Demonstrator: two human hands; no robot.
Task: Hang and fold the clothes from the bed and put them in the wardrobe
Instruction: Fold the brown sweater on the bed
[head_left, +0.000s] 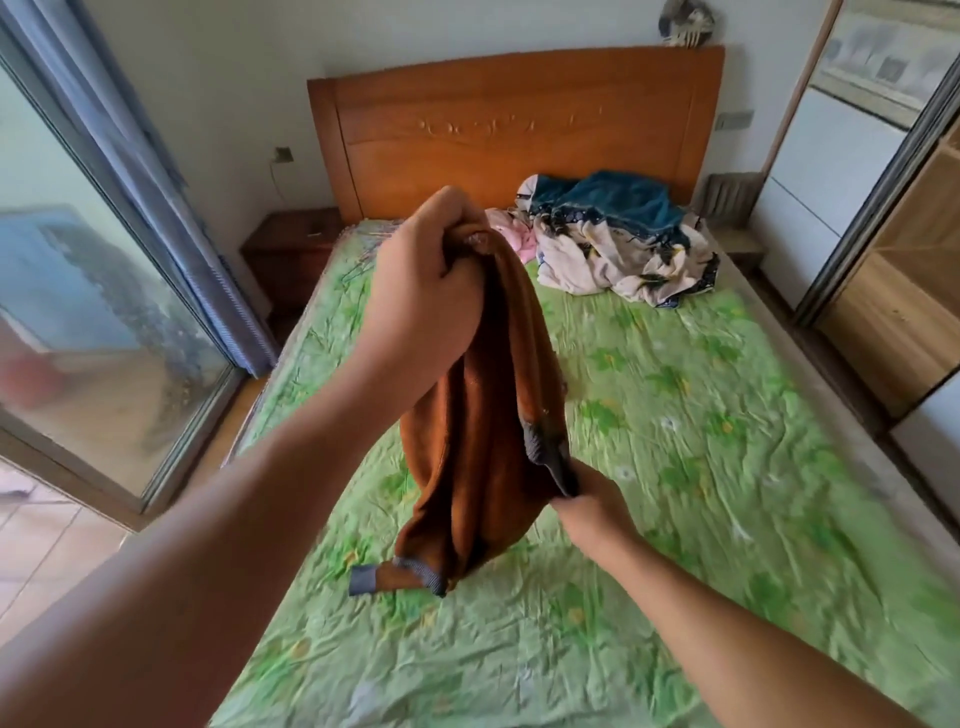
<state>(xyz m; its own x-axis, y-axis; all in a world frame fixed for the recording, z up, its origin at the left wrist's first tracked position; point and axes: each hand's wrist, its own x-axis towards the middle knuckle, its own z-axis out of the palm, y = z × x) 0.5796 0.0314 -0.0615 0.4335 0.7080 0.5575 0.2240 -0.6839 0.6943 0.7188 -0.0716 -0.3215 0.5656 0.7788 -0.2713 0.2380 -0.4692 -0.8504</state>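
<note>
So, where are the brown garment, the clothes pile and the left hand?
brown garment (488, 415): head view, its hanging middle.
clothes pile (597, 260): head view, the pale printed fabric.
left hand (431, 280): head view, the back of the hand.

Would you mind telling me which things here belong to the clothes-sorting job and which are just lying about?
Part of the job:
- brown garment, gripped by left hand and right hand
- crumpled heap by the headboard
- bed
- wardrobe

Just lying about:
- nightstand
- curtain
</note>
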